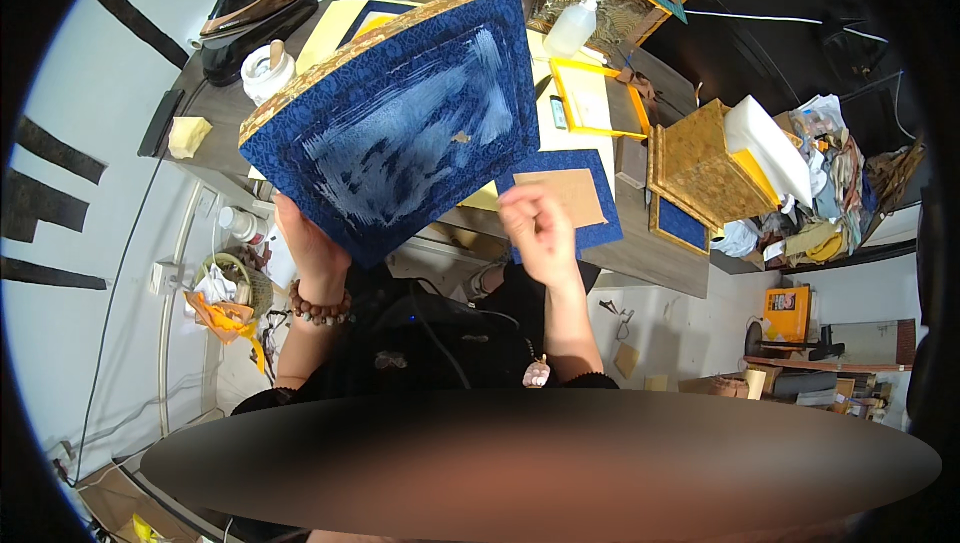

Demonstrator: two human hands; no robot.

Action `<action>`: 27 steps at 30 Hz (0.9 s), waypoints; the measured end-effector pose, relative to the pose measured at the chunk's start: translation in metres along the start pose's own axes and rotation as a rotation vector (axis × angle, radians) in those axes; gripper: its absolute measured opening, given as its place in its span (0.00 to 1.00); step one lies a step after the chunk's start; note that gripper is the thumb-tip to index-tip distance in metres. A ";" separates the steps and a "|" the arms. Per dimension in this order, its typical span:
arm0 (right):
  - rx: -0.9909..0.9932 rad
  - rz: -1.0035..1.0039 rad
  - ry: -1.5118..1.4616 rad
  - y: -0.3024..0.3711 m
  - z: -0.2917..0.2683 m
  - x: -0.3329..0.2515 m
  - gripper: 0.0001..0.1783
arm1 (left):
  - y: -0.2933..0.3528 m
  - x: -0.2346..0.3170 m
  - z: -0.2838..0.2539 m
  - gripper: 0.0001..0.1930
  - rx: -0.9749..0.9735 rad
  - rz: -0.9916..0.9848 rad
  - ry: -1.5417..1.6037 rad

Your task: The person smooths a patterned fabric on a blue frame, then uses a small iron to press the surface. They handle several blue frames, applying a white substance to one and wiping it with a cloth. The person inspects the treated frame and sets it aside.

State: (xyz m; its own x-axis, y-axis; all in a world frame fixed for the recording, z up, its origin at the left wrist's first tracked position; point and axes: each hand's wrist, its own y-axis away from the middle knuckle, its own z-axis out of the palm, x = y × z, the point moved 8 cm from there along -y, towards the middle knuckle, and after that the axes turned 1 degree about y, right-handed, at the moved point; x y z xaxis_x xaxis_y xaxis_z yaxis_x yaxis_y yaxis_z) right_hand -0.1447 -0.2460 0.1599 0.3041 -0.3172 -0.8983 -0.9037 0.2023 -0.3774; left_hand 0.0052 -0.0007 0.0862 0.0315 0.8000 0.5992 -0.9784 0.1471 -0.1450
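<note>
The left hand's (pixel 312 251) fingers grip the streaked panel (pixel 400 133) at seven o'clock, likely angling its face for viewing; the right hand's (pixel 543 233) curl, seemingly empty, at four o'clock.

A smooth white wall (pixel 60 323) fills nine o'clock, crossed by broad matte-black strips (pixel 60 150) from nine to nearly eleven. A slim white vertical pipe (pixel 163 363) stands against it between eight and nine. The grey wood-grained bench (pixel 655 268) spans the upper half, from ten o'clock round to past three. At two o'clock rises a large glossy black panel (pixel 800 58), crossed by a thin white cable (pixel 750 17). The pale, smooth floor (pixel 650 318) shows at four, with a cluttered brown shelf (pixel 860 367) beyond. Bright light falls on wall and bench.
</note>
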 end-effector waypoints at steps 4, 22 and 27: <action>-0.365 0.117 0.382 0.017 0.022 0.002 0.18 | -0.002 0.004 0.003 0.34 0.044 0.033 0.046; 0.516 -0.558 0.464 -0.036 -0.002 -0.064 0.14 | 0.009 -0.004 0.022 0.45 -0.176 -0.005 -0.085; 0.525 -0.574 0.503 -0.035 0.002 -0.059 0.14 | 0.011 -0.002 0.026 0.46 -0.090 0.040 0.018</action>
State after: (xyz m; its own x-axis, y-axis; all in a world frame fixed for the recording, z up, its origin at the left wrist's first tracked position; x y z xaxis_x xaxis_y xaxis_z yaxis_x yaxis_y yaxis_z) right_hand -0.1308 -0.2327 0.2261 0.3850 -0.8388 -0.3849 -0.3655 0.2444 -0.8982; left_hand -0.0112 -0.0160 0.1040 -0.0028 0.8163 0.5776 -0.9568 0.1657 -0.2389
